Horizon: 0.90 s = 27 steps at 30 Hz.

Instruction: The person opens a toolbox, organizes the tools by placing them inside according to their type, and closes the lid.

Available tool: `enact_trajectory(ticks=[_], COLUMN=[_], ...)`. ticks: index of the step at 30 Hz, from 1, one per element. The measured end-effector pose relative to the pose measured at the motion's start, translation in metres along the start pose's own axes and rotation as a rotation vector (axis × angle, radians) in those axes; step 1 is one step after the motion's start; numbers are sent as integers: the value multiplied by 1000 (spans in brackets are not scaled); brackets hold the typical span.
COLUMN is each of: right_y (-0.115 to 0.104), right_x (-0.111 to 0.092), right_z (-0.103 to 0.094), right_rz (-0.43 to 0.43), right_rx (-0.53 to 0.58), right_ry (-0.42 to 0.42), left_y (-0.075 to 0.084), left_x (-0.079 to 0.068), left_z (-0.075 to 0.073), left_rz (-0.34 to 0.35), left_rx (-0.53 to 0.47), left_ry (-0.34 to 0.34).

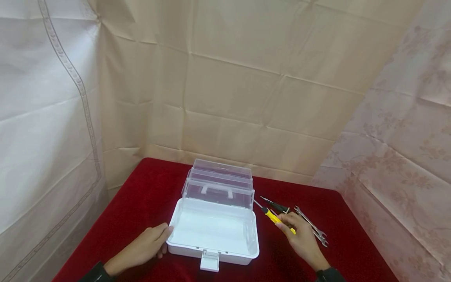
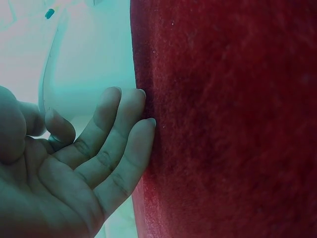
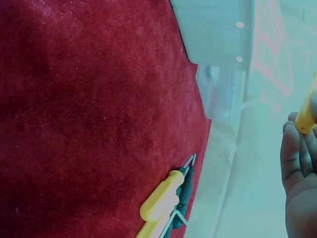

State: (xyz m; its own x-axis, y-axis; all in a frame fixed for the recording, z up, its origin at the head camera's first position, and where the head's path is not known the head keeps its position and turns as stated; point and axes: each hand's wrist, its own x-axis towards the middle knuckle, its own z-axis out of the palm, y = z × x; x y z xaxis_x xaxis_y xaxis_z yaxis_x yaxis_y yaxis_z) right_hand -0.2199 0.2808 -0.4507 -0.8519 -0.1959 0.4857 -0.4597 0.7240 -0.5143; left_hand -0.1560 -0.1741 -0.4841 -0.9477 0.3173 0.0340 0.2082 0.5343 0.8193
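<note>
A white toolbox (image 1: 211, 227) stands with its clear lid (image 1: 222, 166) and trays (image 1: 218, 192) raised behind it, and its base shows no tools inside. My left hand (image 1: 149, 241) grips the box's front left corner, thumb on the rim. In the left wrist view its other fingers (image 2: 133, 144) lie along the outer wall. To the right of the box, my right hand (image 1: 301, 237) holds a screwdriver (image 1: 272, 215) by its yellow handle, the shank pointing to the far left. The right wrist view shows this yellow handle (image 3: 306, 116) at the edge.
On the red cloth (image 1: 148, 196) beside my right hand lie a dark-handled screwdriver (image 1: 276, 204) and wrenches (image 1: 310, 223). Yellow handles (image 3: 161, 198) and a bent hex key (image 3: 173, 216) show among them in the right wrist view. The box's front latch (image 1: 210, 261) hangs down. Curtains (image 1: 229, 98) enclose the table.
</note>
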Motion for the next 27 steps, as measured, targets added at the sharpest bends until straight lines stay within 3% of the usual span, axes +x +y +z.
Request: enact_trajectory(ticks=[7,27], right_y=[-6,-17], right_x=[0,-6], right_z=[0,4], right_rz=[43,57], right_rx=[25,68], right_ry=[-30,-62], left_y=[2,1], left_x=[0,-2], left_z=[-1,-2], left_rz=[6,-3], left_rx=[6,16], left_ry=[1,0])
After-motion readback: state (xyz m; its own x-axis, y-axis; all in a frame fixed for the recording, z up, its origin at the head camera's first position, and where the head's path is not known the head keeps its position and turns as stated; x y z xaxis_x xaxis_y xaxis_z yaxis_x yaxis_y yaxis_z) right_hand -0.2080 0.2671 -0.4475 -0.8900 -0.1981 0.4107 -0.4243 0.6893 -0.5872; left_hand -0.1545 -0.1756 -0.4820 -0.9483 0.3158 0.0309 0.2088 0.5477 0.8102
